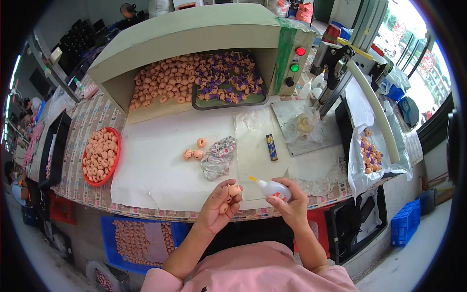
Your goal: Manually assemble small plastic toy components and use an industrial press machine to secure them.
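Observation:
My left hand (212, 212) is closed round a few small peach-coloured hollow doll-head parts (234, 190), at the near edge of the worktable. In my right hand (294, 207) is a white squeeze glue bottle (274, 189), its thin yellow nozzle pointing left toward the parts. The nozzle tip stays apart from them. On the white sheet beyond my hands, a few more peach parts (197, 154) lie beside a crumpled flowered plastic wrap (219, 158). To the right of that wrap lies a dark blue and yellow lighter-shaped stick (271, 147).
A beige hood (194, 39) covers heaped peach parts (165, 78) and a dark tray (195, 102) of purple-and-peach figures. At left stands a red basket (117, 160) of parts; at right, a metal press (331, 82) and a lined box (357, 170). Below the table is a blue crate (108, 243).

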A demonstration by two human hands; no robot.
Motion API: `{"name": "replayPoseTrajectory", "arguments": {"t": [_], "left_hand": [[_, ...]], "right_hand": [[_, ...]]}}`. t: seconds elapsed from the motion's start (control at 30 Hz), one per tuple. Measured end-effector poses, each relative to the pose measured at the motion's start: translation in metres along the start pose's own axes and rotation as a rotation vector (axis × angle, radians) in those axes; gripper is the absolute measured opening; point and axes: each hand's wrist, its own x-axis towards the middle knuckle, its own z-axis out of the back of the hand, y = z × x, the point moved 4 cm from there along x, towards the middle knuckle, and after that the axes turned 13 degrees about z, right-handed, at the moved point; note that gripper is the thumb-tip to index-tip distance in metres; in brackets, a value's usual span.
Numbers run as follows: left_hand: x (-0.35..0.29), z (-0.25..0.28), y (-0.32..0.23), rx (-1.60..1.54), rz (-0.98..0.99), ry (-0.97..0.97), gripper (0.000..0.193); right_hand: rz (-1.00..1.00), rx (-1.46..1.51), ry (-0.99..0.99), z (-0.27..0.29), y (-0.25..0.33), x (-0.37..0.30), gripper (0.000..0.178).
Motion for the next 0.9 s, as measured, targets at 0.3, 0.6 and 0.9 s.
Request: {"name": "replayPoseTrajectory", "arguments": {"t": [0.3,0.6,0.9], "left_hand": [[0.014,-0.004,0.014,0.087,-0.017,-0.021,0.024],[0.017,0.002,0.016,0.022,0.075,0.031,0.02],[0.022,0.0,0.019,0.003,0.083,0.04,0.035]], "right_hand": [[0.087,0.172,-0.2,0.027,-0.002,-0.019,0.039],[0.175,0.109,-0.188,0.025,0.0,-0.022,0.039],[0.229,-0.055,-0.188,0.018,-0.004,-0.023,0.04]]}}
